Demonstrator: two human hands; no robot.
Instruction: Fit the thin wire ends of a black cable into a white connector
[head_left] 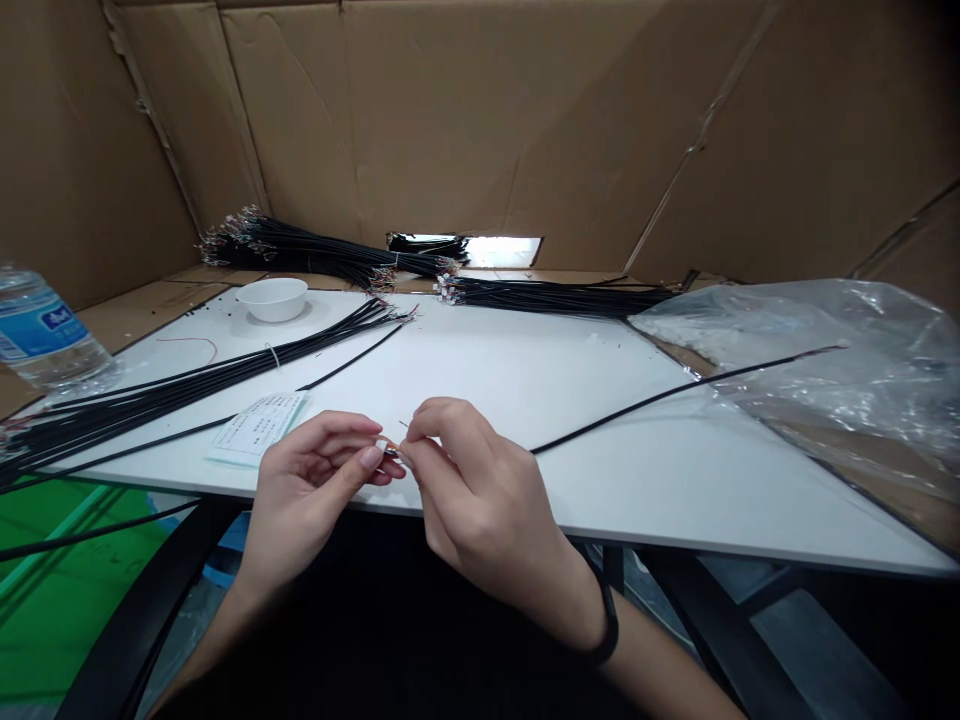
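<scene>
Hands [480,490] pinching thin wires [388,447], ends hard to make out; bottle [45,330] cut off.

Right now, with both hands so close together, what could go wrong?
The thin wires between the left hand and right hand might slip or bend, being so small. The black cable reaching over the clear plastic bag could snag there. The bottle might tip onto the nearby cable bundle.

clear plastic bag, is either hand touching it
No, both the left hand and right hand are well left of the clear plastic bag.
</scene>
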